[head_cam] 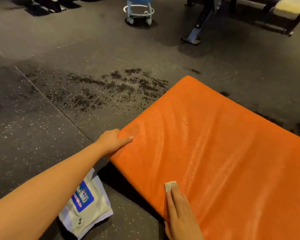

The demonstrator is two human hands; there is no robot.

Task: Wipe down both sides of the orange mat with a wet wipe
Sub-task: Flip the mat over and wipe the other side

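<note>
wipe pack (87, 203) near my left hand (116, 141), which grips the edge of the shiny orange mat (215, 144); my flat right hand (178, 210) presses a wipe (170, 186).

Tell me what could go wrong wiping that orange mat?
The floor beside the orange mat looks wet, so a clean side could get dirty when flipped. The left hand grips only one corner, so it might slip. The wipe under the right hand is small, so spots may get missed.
</note>
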